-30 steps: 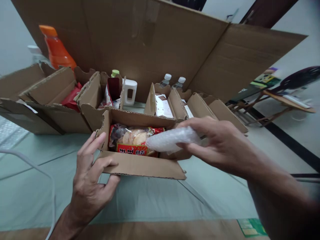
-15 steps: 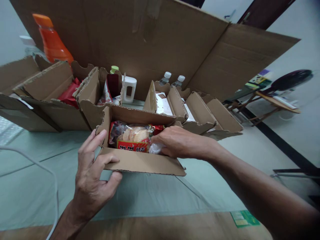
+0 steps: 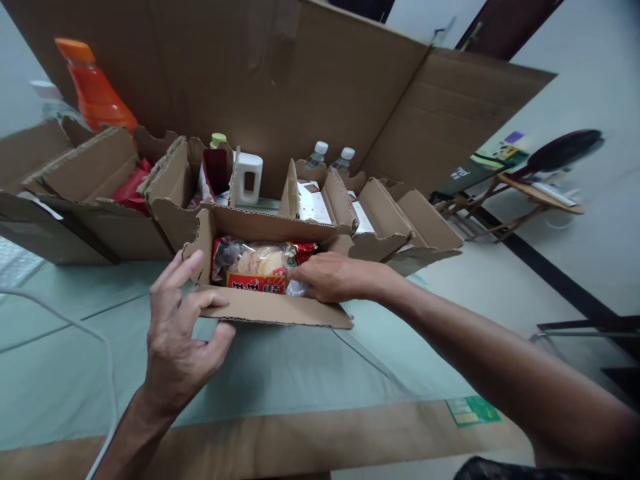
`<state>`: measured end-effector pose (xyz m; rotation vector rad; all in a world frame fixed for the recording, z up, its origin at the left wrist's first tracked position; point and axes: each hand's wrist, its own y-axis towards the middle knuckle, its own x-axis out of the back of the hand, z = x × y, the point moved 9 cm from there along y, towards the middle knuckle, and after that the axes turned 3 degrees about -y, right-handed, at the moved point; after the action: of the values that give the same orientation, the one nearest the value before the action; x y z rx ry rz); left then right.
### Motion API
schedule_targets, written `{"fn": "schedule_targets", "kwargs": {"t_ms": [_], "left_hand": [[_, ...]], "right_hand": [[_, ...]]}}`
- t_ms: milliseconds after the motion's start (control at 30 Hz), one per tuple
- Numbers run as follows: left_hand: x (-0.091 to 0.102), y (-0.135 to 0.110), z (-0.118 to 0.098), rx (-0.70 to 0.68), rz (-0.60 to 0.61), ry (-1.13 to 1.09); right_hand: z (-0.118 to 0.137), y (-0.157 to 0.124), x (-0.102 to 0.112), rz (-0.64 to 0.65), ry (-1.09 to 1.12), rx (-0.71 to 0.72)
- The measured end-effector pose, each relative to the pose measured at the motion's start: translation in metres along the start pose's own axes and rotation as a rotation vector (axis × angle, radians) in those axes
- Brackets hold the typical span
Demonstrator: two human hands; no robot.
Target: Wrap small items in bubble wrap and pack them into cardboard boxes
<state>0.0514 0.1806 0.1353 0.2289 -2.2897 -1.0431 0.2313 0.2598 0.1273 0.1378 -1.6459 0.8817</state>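
Observation:
A small open cardboard box [image 3: 280,312] is in front of me. My left hand [image 3: 183,327] grips its front left corner, fingers over the wall and thumb beneath. Inside lies a bag of rice crackers [image 3: 260,261] with a clear window and a red label. My right hand [image 3: 327,277] reaches into the box's right end, its fingers closed on crinkled clear plastic [image 3: 297,288]. Whether that plastic belongs to the cracker bag I cannot tell. The fingertips are partly hidden, and the hand covers the bag's right part.
Behind the box stands a row of cardboard bins [image 3: 95,220], backed by a tall cardboard panel [image 3: 210,80]. Among them are an orange bottle [image 3: 103,93], a white jug [image 3: 248,177] and two clear bottles [image 3: 319,155]. A cable [image 3: 107,360] crosses the green cloth [image 3: 270,380] at left.
The view has shifted, so most things appear slightly farther left. Both hands keep nearly the same hold and place at the box.

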Motion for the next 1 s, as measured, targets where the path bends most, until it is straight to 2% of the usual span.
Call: {"fn": "schedule_targets", "kwargs": {"t_ms": [67, 133, 167, 200, 233, 267, 333, 433, 500, 533, 600, 667, 733, 800, 833, 867, 933, 1000], "left_hand": [[0.01, -0.004, 0.0, 0.02, -0.085, -0.033], [0.023, -0.012, 0.006, 0.059, -0.199, -0.097], [0.027, -0.017, 0.013, 0.093, -0.227, -0.131], [0.028, -0.022, 0.022, 0.147, -0.223, -0.165], [0.026, -0.026, 0.034, 0.222, -0.19, -0.2], [0.02, -0.031, 0.048, 0.312, -0.143, -0.237], [0.004, -0.037, 0.074, 0.477, -0.066, -0.328], [-0.027, -0.033, 0.095, 0.621, 0.015, -0.494], [-0.045, -0.027, 0.093, 0.653, 0.055, -0.564], [-0.051, -0.027, 0.088, 0.655, 0.069, -0.575], [-0.052, -0.038, 0.073, 0.643, 0.083, -0.543], [-0.043, -0.066, 0.058, 0.637, 0.106, -0.489], [-0.025, -0.107, 0.052, 0.674, 0.139, -0.433], [0.002, -0.145, 0.06, 0.769, 0.136, -0.352], [0.019, -0.155, 0.066, 0.814, 0.082, -0.332], [0.037, -0.158, 0.072, 0.827, 0.009, -0.326], [0.063, -0.14, 0.075, 0.768, -0.128, -0.308], [0.068, -0.112, 0.065, 0.688, -0.182, -0.302]], "right_hand": [[0.002, -0.03, 0.021, -0.203, -0.037, -0.013], [0.003, -0.08, 0.043, -0.549, -0.034, -0.082], [0.001, -0.111, 0.048, -0.736, -0.009, -0.14], [-0.002, -0.14, 0.045, -0.899, 0.032, -0.211], [-0.006, -0.162, 0.034, -1.002, 0.089, -0.279], [-0.011, -0.175, 0.017, -1.052, 0.167, -0.341], [-0.024, -0.168, -0.028, -1.006, 0.373, -0.432], [-0.034, -0.111, -0.079, -0.884, 0.692, -0.417], [-0.033, -0.077, -0.093, -0.872, 0.855, -0.355], [-0.031, -0.069, -0.096, -0.887, 0.903, -0.341], [-0.023, -0.072, -0.102, -0.93, 0.922, -0.362], [-0.009, -0.094, -0.114, -0.941, 0.876, -0.42], [0.013, -0.117, -0.124, -0.923, 0.827, -0.434], [0.039, -0.123, -0.122, -0.904, 0.806, -0.362], [0.052, -0.119, -0.114, -0.892, 0.798, -0.301], [0.063, -0.11, -0.103, -0.883, 0.793, -0.235], [0.072, -0.088, -0.077, -0.886, 0.801, -0.131], [0.061, -0.074, -0.057, -0.931, 0.867, -0.103]]}}
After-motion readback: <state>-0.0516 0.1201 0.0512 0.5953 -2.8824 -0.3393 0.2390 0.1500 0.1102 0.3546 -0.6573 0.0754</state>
